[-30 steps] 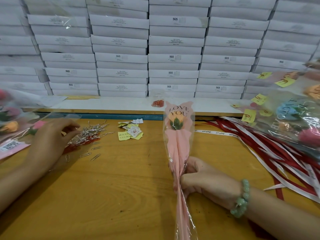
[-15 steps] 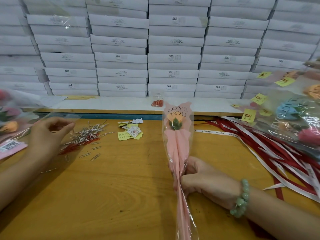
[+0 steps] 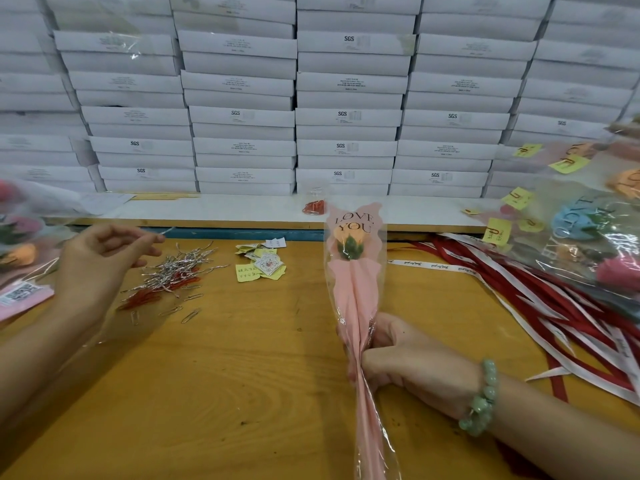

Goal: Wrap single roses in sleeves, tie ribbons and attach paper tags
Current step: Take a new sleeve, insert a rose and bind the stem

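Orange rose (image 3: pixel 349 233) in pink, clear-fronted sleeve (image 3: pixel 354 299)

Your left hand (image 3: pixel 100 261) is raised at the left, fingers loosely curled and pointing right, with thumb and forefinger pinching a thin silver wire tie (image 3: pixel 165 231). Its forearm comes in from the lower left. Your right hand (image 3: pixel 405 362) is closed in a fist around the gathered neck of the sleeved rose (image 3: pixel 353 289), and its forearm enters from the lower right.
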The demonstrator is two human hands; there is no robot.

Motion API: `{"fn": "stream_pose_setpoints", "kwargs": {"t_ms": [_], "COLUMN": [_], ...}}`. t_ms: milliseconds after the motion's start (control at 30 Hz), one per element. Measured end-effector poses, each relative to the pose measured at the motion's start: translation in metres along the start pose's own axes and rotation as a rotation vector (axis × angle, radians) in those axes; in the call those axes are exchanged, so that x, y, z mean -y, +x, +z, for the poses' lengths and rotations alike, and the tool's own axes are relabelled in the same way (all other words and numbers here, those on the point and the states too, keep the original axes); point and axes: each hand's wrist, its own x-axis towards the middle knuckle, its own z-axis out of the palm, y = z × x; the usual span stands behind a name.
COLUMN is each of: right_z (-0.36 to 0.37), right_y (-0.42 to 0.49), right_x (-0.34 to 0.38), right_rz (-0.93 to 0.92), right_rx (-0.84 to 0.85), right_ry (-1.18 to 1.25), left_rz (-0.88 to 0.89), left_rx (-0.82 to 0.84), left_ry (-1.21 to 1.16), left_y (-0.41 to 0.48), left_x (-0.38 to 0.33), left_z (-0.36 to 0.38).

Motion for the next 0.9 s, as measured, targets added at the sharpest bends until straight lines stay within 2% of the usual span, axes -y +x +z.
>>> {"fn": "stream_pose_setpoints", "kwargs": {"t_ms": [133, 300, 367, 733, 900], "right_z": [0.0, 0.0, 0.0, -0.002, 0.001], "right_y": [0.0, 0.001, 0.001, 0.001, 0.0], "right_x": [-0.001, -0.002, -0.003, -0.003, 0.0], "right_rz": [-0.006, -0.01, -0.009, 0.016, -0.008], "right_rx": [-0.008, -0.024, -0.026, -0.043, -0.036], "right_ry": [0.003, 0.02, 0.031, -0.012, -0.027], "left_rz": [0.038, 0.094, 0.075, 0.082, 0.216], "left_rx": [0.18, 0.603, 0.714, 0.876, 0.884], "left_ry": [-0.107, -0.163, -0.159, -0.054, -0.012], "left_y": [-0.029, -0.101, -0.124, -0.144, -0.146], "left_x": [-0.052, -0.098, -0.102, -0.089, -0.084], "left_z": [0.033, 0.077, 0.083, 0.087, 0.087]}}
